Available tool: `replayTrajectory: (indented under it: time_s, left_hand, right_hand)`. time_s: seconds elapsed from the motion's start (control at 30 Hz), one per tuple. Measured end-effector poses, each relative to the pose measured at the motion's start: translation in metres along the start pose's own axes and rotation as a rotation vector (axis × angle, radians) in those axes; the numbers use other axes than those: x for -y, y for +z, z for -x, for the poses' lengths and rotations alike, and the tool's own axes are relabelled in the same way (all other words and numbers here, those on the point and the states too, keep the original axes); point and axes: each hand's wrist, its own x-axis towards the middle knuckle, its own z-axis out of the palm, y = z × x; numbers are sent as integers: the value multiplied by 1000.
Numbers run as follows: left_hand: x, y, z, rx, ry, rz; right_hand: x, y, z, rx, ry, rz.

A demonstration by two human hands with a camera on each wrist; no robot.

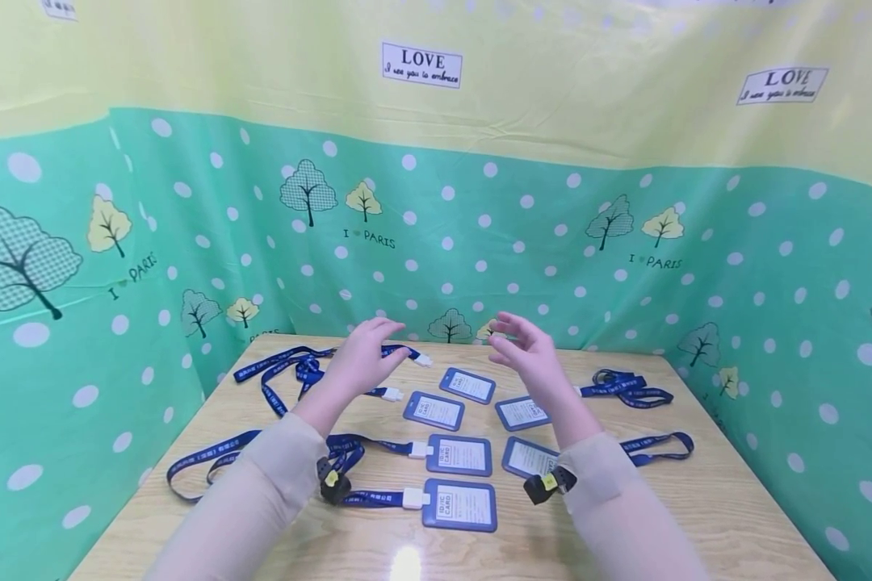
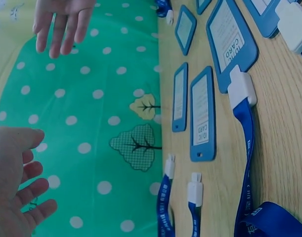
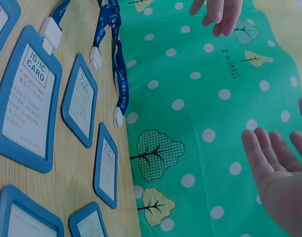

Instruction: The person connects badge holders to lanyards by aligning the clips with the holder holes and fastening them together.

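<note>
Both of my hands hover above the far part of the table with nothing in them. Fingers relaxed and slightly bent, my left hand (image 1: 366, 355) is over the blue lanyards at the back left. My right hand (image 1: 534, 363) faces it, near a blue badge holder (image 1: 517, 415) on the right. Two more badge holders (image 1: 459, 507) (image 1: 459, 455) in the front middle are joined to lanyards by white clips (image 1: 412, 498). Behind them lie two unattached badge holders (image 1: 433, 411) (image 1: 468, 386), beside loose white lanyard ends (image 1: 392, 394). My right forearm partly hides another badge holder (image 1: 529, 458).
Two folded lanyards (image 1: 628, 389) (image 1: 657, 446) lie on the right of the wooden table (image 1: 705, 516). Lanyard loops (image 1: 211, 460) spread over the left side. A green and yellow printed curtain (image 1: 480, 202) encloses the back and sides. Each wrist carries a small black camera (image 1: 332, 482).
</note>
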Motion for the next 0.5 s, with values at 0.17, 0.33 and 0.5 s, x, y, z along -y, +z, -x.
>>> replayTrajectory:
  time_s: [0.17, 0.33, 0.5]
  left_hand:
    - [5, 4, -4, 1, -27, -1]
    - [12, 13, -7, 24, -69, 3]
    - [17, 22, -8, 75, -114, 4]
  right_hand:
    - [-7, 6, -6, -3, 31, -85]
    - [-19, 12, -11, -13, 89, -117]
    - [-28, 20, -12, -4, 140, -159]
